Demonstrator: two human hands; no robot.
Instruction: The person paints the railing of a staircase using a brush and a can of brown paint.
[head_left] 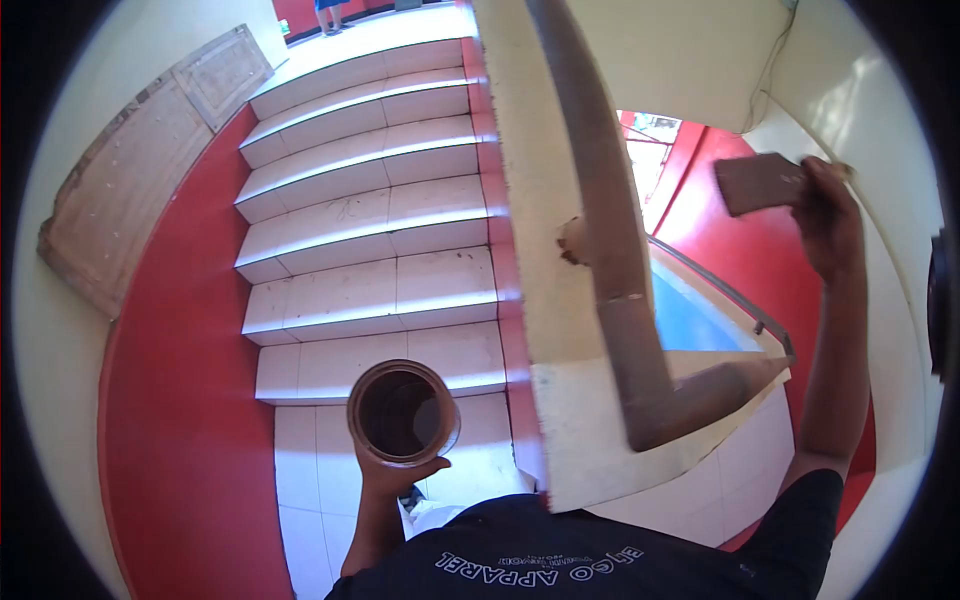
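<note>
Staircase balustrade wall with brown handrail, seen from the foot of the white-tiled stairs: the work in hand appears to be coating the rail, best done with long strokes along its length and the can kept level. The open paint can stands upright over the bottom step's edge, cupped from below by the left hand, fingers curled around its base. The right hand, raised beyond the rail's right side, pinches a flat brown pad protruding leftward from closed fingers.
</note>
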